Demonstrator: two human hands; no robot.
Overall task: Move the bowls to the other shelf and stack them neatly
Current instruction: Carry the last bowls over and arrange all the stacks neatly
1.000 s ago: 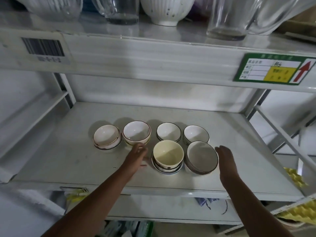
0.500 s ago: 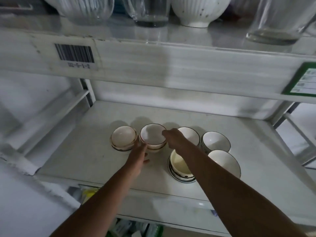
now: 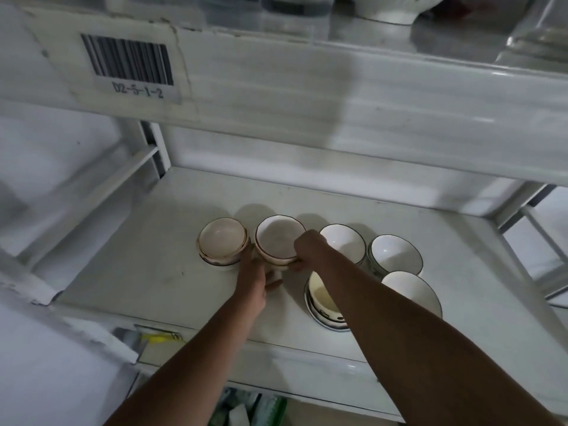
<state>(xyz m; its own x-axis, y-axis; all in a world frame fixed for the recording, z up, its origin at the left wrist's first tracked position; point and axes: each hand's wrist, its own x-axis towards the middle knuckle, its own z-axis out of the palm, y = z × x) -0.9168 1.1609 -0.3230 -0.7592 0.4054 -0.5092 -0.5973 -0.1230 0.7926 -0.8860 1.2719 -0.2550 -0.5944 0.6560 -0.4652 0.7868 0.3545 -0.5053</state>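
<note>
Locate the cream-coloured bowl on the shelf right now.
In the head view, the cream-coloured bowl sits at the shelf's front, right of centre, nested atop a blue-rimmed stack, partly hidden under the right forearm.

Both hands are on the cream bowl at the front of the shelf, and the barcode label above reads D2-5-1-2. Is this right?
One thing is wrong. The head view shows both hands, left and right, on the brown-rimmed bowl in the back row, not the cream one. The label is right.

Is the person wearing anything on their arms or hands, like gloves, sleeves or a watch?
Nothing that shows. The left hand and right hand are bare, with no gloves and no rings visible. Both forearms are uncovered right down to the bottom edge of the picture, with no sleeve, watch or bracelet in view. Anything worn higher up the arms is out of frame.
</note>
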